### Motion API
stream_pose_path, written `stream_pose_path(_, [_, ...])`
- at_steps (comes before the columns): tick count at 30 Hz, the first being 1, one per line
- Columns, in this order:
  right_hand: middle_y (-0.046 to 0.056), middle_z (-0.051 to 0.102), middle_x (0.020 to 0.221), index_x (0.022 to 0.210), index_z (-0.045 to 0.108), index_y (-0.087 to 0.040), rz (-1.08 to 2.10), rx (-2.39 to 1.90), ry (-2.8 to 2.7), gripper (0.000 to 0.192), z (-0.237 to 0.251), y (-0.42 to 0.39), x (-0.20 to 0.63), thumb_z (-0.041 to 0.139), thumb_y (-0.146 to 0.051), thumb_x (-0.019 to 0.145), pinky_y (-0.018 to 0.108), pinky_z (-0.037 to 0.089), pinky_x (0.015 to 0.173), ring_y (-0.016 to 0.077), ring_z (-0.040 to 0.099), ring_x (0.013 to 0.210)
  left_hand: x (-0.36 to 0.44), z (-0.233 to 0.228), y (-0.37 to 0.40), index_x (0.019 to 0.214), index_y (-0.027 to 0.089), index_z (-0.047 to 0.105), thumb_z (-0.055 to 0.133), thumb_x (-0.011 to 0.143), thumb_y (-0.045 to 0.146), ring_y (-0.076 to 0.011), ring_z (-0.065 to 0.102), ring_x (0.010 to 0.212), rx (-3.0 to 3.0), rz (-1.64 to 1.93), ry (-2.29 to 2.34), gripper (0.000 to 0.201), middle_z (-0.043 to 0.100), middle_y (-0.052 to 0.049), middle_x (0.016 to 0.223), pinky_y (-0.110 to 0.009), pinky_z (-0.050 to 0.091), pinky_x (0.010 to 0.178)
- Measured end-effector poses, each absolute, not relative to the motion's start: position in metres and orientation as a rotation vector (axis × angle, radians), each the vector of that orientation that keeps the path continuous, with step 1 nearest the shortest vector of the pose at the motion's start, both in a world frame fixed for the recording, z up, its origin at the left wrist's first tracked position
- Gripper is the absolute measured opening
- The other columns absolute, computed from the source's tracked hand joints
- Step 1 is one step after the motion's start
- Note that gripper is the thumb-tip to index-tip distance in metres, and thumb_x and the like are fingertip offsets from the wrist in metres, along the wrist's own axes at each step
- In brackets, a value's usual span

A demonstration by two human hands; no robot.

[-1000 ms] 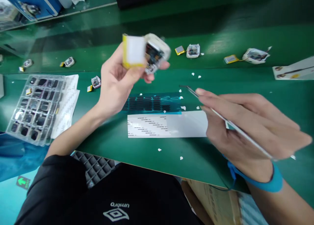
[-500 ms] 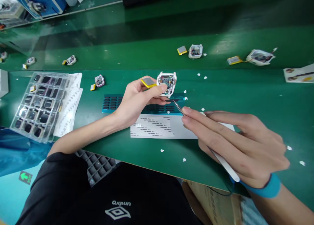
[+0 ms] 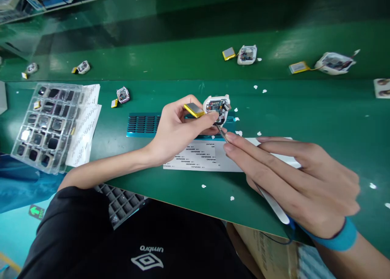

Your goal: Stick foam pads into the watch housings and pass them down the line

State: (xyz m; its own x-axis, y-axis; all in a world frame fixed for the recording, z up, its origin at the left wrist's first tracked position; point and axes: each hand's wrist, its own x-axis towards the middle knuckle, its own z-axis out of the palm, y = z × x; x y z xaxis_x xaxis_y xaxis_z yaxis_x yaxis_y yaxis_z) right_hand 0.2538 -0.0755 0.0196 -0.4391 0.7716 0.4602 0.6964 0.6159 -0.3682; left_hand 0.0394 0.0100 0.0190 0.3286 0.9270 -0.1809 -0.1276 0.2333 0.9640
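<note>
Over the green bench, centre: the left hand (image 3: 175, 128) lifts a small white device shell (image 3: 217, 107) with its circuit board showing, just above the mat.
Left hand fingers: thumb and fingertips pinch the shell's near and left edges; a yellow-edged flat battery (image 3: 193, 109) rests on the fingers beside the shell, touching it or nearly so.
Right hand: the right hand (image 3: 292, 177) lies low over the near part of the bench, fingers stretched forward and pressed together around slim metal tweezers (image 3: 268, 197).
Tweezers tip: it meets the lower edge of the shell; whether it grips anything there is too small to tell.
Wrist: a blue strap (image 3: 338, 236) circles the right wrist, close to the bench's near edge.
Under the hands: a white printed label sheet (image 3: 195, 159) lies flat, and a teal strip of dark small parts (image 3: 143, 124) sits just behind it, partly hidden by the left hand.
Left side: a clear plastic tray (image 3: 45, 124) of dark parts sits on white sheets, well apart from the hands, near the bench's left edge.
Far strip: other shells and batteries, one pair (image 3: 240, 54) straight beyond the hands, lie spaced along the raised green belt.
Open room: bare green mat stretches to the right of the held shell and between the tray and the teal strip, dotted with white scraps.
</note>
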Motion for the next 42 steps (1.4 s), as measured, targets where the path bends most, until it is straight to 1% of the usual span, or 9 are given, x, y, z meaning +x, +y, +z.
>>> stream_pose_path(5, [-0.001, 0.071, 0.134, 0.171, 0.027, -0.03, -0.132, -1.051, -2.373, 0.084, 0.023, -0.073, 0.251, 0.061, -0.004, 0.099, 0.039, 0.069, 0.086, 0.0259, 0.08, 0.091, 0.04, 0.021, 0.007, 0.071, 0.02, 0.048, 0.073, 0.09, 0.016, -0.007, 0.064, 0.065, 1.102, 0.892, 0.994, 0.032, 0.05, 0.008, 0.066, -0.027, 0.069, 0.074])
stream_pose_path(9, [0.001, 0.07, 0.137, 0.17, 0.032, -0.026, -0.108, -1.052, -2.329, 0.089, 0.018, -0.076, 0.247, 0.068, 0.001, 0.094, 0.039, 0.068, 0.082, 0.0265, 0.079, 0.096, 0.042, 0.021, 0.005, 0.069, 0.019, 0.048, 0.074, 0.089, 0.017, -0.0061, 0.062, 0.061, 1.08, 0.9, 1.004, 0.033, 0.051, 0.008, 0.064, -0.027, 0.069, 0.072])
stream_pose_path(13, [-0.001, 0.071, 0.139, 0.167, 0.038, -0.03, -0.065, -1.114, -2.23, 0.086, 0.009, -0.077, 0.246, 0.07, -0.001, 0.093, 0.039, 0.067, 0.082, 0.0263, 0.078, 0.102, 0.043, 0.018, 0.006, 0.078, 0.019, 0.056, 0.074, 0.089, 0.015, -0.0091, 0.071, 0.065, 1.047, 0.902, 1.002, 0.021, 0.064, 0.007, 0.07, -0.027, 0.068, 0.07])
stream_pose_path(17, [0.004, 0.073, 0.134, 0.163, 0.046, -0.022, -0.147, -1.016, -2.18, 0.081, 0.007, -0.073, 0.247, 0.074, 0.0, 0.09, 0.036, 0.067, 0.081, 0.0246, 0.079, 0.095, 0.042, 0.016, 0.009, 0.093, 0.02, 0.061, 0.074, 0.092, 0.018, -0.013, 0.077, 0.068, 1.084, 0.862, 0.999, 0.013, 0.072, 0.005, 0.077, -0.029, 0.068, 0.071])
stream_pose_path(23, [0.005, 0.08, 0.119, 0.161, 0.049, -0.019, -0.213, -1.011, -2.135, 0.087, 0.006, -0.069, 0.239, 0.077, 0.007, 0.084, 0.036, 0.067, 0.075, 0.0254, 0.079, 0.086, 0.038, 0.019, 0.009, 0.095, 0.021, 0.06, 0.073, 0.093, 0.021, -0.0166, 0.081, 0.077, 1.128, 0.833, 1.0, 0.014, 0.076, 0.003, 0.084, -0.029, 0.068, 0.072])
stream_pose_path(28, [0.007, 0.08, 0.119, 0.164, 0.044, -0.021, -0.193, -1.029, -2.135, 0.091, 0.008, -0.069, 0.239, 0.077, 0.006, 0.084, 0.037, 0.068, 0.078, 0.0264, 0.08, 0.086, 0.039, 0.01, 0.019, 0.092, 0.019, 0.06, 0.08, 0.08, 0.021, -0.0147, 0.079, 0.073, 1.167, 0.766, 0.922, 0.023, 0.076, 0.003, 0.082, -0.029, 0.065, 0.071])
stream_pose_path(33, [0.004, 0.075, 0.126, 0.166, 0.04, -0.023, -0.235, -0.998, -2.147, 0.088, 0.012, -0.071, 0.245, 0.076, 0.0, 0.089, 0.037, 0.07, 0.077, 0.0253, 0.081, 0.087, 0.008, 0.002, 0.089, 0.106, 0.022, 0.061, 0.086, 0.073, 0.041, -0.0152, 0.069, 0.068, 1.611, 0.805, 1.15, 0.045, 0.07, 0.001, 0.081, -0.036, 0.055, 0.066])
stream_pose_path(37, [0.004, 0.072, 0.131, 0.157, 0.053, -0.023, -0.198, -0.99, -2.163, 0.073, 0.016, -0.072, 0.244, 0.074, -0.002, 0.091, 0.037, 0.071, 0.086, 0.0249, 0.082, 0.095, -0.037, 0.005, 0.17, 0.113, 0.03, 0.062, 0.073, 0.088, 0.045, -0.0138, 0.049, 0.095, 2.243, 0.625, 1.605, 0.031, 0.063, 0.006, 0.092, -0.038, 0.043, 0.098])
stream_pose_path(42, [0.004, 0.077, 0.124, 0.132, 0.07, -0.021, -0.324, -0.961, -2.153, 0.044, 0.018, -0.069, 0.241, 0.075, -0.004, 0.092, 0.031, 0.07, 0.083, 0.0198, 0.081, 0.089, -0.01, -0.031, 0.226, 0.102, 0.025, 0.065, 0.066, 0.087, 0.043, -0.0229, 0.034, 0.126, 2.468, 0.62, 1.538, 0.023, 0.063, -0.002, 0.097, -0.045, 0.032, 0.11])
